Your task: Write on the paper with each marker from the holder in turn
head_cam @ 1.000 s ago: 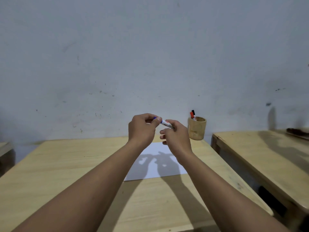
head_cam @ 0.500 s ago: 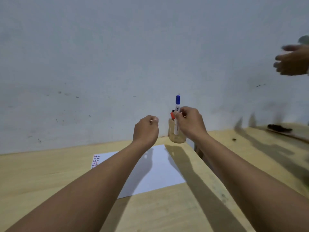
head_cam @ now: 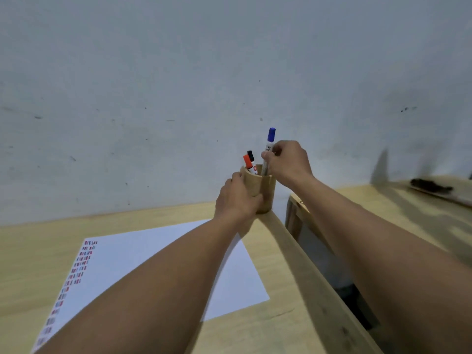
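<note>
A round wooden holder (head_cam: 267,192) stands at the far right corner of the desk. My left hand (head_cam: 236,198) grips its left side. My right hand (head_cam: 287,162) pinches a blue-capped marker (head_cam: 268,146) upright, cap up, with its lower end inside the holder's mouth. A red-capped marker (head_cam: 247,161) and a black-capped marker (head_cam: 251,157) stand in the holder. A white sheet of paper (head_cam: 143,254) lies on the desk, with rows of small red, blue and black marks (head_cam: 79,267) down its left edge; my left forearm crosses over it.
The wooden desk (head_cam: 38,251) meets a grey wall behind. A gap (head_cam: 319,256) separates it from a second wooden table (head_cam: 398,208) on the right, where a dark object (head_cam: 430,186) lies at the back.
My left hand moved from mid-air onto the holder's side. My right hand lowered the blue marker into the holder's mouth. Another person's hand at upper right has left the view.
</note>
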Available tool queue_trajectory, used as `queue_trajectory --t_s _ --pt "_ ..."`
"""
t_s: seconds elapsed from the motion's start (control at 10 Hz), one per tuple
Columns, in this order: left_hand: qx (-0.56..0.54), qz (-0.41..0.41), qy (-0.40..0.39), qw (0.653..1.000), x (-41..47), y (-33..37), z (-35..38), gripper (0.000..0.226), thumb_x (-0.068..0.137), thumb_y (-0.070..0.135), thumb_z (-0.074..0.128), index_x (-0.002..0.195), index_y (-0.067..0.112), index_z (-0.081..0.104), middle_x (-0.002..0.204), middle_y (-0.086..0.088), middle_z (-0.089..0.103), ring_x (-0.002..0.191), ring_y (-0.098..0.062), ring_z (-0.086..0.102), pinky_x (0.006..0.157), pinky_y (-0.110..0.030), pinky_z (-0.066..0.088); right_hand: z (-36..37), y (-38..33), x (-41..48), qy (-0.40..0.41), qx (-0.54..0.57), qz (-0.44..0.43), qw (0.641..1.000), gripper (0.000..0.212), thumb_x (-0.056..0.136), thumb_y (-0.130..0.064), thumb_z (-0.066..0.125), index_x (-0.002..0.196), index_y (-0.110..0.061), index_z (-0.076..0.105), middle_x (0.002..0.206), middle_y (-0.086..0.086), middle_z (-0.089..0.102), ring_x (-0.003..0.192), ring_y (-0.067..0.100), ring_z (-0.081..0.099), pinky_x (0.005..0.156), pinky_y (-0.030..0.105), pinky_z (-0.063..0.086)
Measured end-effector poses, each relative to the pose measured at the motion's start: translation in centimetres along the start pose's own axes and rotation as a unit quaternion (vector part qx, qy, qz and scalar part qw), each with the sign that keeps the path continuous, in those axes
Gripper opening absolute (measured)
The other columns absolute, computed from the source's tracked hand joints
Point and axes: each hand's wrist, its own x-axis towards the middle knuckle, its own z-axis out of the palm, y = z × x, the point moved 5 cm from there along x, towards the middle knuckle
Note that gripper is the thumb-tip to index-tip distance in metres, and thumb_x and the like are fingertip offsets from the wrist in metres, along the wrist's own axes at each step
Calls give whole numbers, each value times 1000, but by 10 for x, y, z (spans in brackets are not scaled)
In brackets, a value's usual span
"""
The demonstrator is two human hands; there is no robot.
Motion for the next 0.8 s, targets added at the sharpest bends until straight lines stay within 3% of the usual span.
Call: queue_trajectory --t_s 0.1,0.2,0.4,0.6,0.7,0.8 --pt "7 5 8 1000 7 -1 11 77 67 51 80 129 21 48 113 1 63 101 -25 64 85 -45 58 11 9 2 -25 -31 18 999 28 97 -28 67 86 -3 72 76 5 67 70 22 63 60 33 48" --pt "2 9 11 1000 10 -1 17 71 70 50 80 126 20 49 111 0 64 96 -24 64 82 -44 58 17 15 2 -47 -39 35 998 28 94 -31 70 91 -3 75 88 8 73 81 25 68 75 40 56" --pt "-18 15 7 1000 14 -7 17 58 76 41 79 121 18 52 106 -1 65 89 -22 64 70 -36 54 20 13 -5 -64 -32 39 997 35 89 -33 77 97 1 78 102 19 76 97 34 70 88 49 56" --pt "-26 12 10 1000 8 -12 4 66 73 43 79 125 16 51 112 -2 65 98 -25 66 82 -45 58 23 7 -11 -79 -3 44 996 30 87 -28 78 93 1 79 102 18 76 102 33 69 88 47 57" --pt "-40 3 1 999 10 -18 2 67 72 41 80 127 15 51 115 -2 65 101 -25 65 85 -45 57 26 7 -13 -90 18 40 995 18 91 -24 75 94 -6 79 92 4 72 91 23 66 67 30 52" --pt "-36 -5 -6 999 9 -16 -2 69 77 34 78 134 16 45 121 -6 64 106 -26 64 89 -45 56 20 2 -18 -73 32 31 996 21 93 -25 72 110 -13 75 98 -1 62 91 15 57 64 21 43"
